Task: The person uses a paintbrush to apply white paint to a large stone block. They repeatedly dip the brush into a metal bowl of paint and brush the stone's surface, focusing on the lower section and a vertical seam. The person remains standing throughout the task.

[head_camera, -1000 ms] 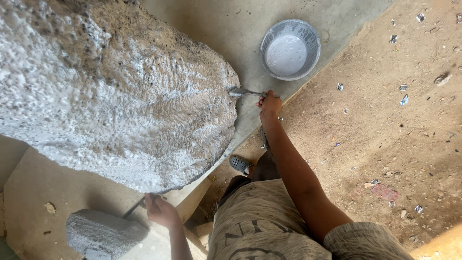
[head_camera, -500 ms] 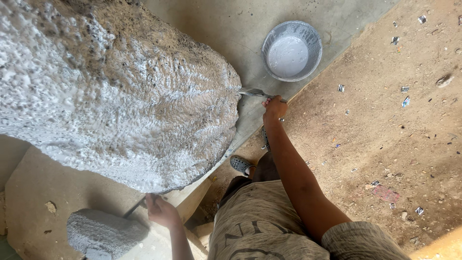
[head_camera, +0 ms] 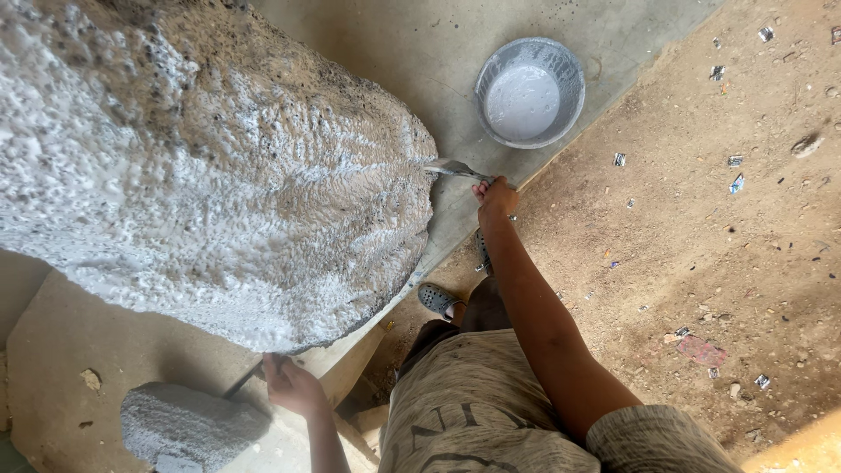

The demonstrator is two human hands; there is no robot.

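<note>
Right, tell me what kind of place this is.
Probably an outdoor plastering or sculpting site: a big rough form coated in white plaster, a metal basin of white mix, bare dirt ground beside a concrete slab.

The large rough grey-white plastered mass (head_camera: 210, 166) is cut off by the top and left edges, so its full shape cannot be seen. The thin dark tool (head_camera: 243, 383) gripped in the left hand (head_camera: 293, 387) is partly hidden under that mass. The blade of the small metal trowel (head_camera: 451, 169) held by the right hand (head_camera: 496, 198) is too small for detail. The small grey textured lump (head_camera: 188, 425) is cropped at the bottom edge.
</note>
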